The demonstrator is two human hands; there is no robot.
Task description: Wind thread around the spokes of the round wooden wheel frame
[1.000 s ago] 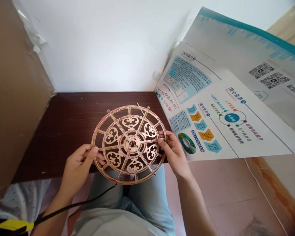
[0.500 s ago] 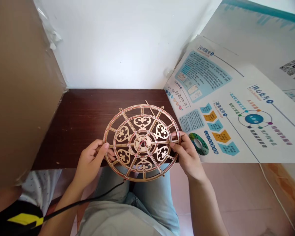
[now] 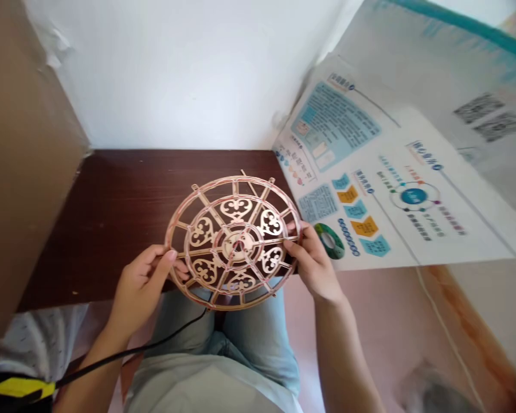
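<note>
A round wooden openwork wheel (image 3: 234,243) with heart-shaped cut-outs and spokes is held flat above my lap, at the front edge of a dark brown table (image 3: 120,218). My left hand (image 3: 144,281) pinches its left rim, thumb on top. My right hand (image 3: 312,261) grips the right rim with curled fingers. Both hands are closed on the wheel.
A brown cardboard panel (image 3: 21,172) stands at the left. A white wall is behind the table. A large printed poster (image 3: 370,178) leans at the right. A black cable (image 3: 155,347) runs across my lap, a white cable (image 3: 447,332) lies on the pinkish floor.
The view has swung, so the wheel and hands sit a little further left in the picture. My grip on both rims is the same.
</note>
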